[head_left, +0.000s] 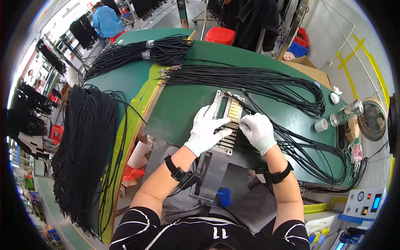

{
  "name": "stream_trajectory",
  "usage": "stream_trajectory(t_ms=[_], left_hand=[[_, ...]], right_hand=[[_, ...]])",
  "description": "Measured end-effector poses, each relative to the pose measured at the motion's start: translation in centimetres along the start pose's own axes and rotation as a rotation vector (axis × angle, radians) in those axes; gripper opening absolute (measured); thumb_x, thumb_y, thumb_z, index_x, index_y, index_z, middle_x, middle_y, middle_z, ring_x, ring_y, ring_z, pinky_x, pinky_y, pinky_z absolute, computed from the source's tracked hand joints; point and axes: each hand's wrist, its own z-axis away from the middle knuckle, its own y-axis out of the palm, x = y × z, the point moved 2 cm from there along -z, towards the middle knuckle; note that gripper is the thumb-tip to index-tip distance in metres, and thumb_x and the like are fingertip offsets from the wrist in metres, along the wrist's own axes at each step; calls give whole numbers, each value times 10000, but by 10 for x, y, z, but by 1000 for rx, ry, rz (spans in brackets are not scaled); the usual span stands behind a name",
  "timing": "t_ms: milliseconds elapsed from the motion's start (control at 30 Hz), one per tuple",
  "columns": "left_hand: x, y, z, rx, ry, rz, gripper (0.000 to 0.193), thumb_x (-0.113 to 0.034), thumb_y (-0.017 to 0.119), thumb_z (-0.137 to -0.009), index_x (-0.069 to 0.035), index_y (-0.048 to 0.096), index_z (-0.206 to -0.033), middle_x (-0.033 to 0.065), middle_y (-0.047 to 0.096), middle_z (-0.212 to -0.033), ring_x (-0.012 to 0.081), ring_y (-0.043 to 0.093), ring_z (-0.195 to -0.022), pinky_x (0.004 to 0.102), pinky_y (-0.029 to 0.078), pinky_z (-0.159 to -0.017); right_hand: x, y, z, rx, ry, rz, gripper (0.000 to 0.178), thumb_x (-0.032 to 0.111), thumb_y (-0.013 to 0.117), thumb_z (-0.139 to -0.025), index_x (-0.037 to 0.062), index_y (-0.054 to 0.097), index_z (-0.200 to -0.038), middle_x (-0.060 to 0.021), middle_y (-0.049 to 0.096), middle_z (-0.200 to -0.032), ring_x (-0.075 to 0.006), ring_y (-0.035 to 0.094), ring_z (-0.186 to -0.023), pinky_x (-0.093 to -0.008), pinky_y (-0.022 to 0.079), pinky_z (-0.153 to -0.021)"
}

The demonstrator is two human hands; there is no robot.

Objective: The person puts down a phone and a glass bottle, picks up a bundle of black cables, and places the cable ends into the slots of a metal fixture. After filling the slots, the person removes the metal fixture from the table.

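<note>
A slotted metal fixture [228, 152] sits at the table's near edge, with pale yellowish strips across its upper part and dark slots lower down. My left hand [205, 130], in a white glove, lies over the fixture's left side, fingers apart and fingertips on the slots. Along the fixture's right edge is my right hand [259, 132], also gloved in white, its fingers curled and pressed together. Whatever they pinch is hidden or too small to name. Black cables [287, 139] run from beside the right hand across the table to the right.
Bundled black cables [246, 79] lie across the green table [175, 112]; another bundle [146, 52] is behind. A thick cable hank [85, 146] hangs at left. A fan [372, 118], a clear jar [348, 112] and a white cup [321, 125] stand right. Someone in blue [107, 21] is far left.
</note>
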Motion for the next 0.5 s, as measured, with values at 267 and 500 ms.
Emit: stream_trajectory(t_ms=[267, 500], left_hand=[[1, 6, -1, 183, 93, -57, 220, -261, 755, -776, -189, 773, -982, 11, 648, -1025, 357, 489, -1147, 459, 413, -976], [0, 9, 4, 142, 123, -56, 205, -251, 758, -773, -193, 775, -969, 0, 630, -943, 342, 477, -1139, 442, 398, -988]], right_hand=[[-51, -34, 3, -193, 128, -81, 132, 261, 719, -790, 145, 703, -853, -71, 666, -786, -303, 620, -831, -406, 497, -740], [-48, -33, 8, 24, 12, 141, 137, 266, 734, -773, 171, 715, -870, -24, 650, -823, -275, 598, -866, -385, 478, -776]])
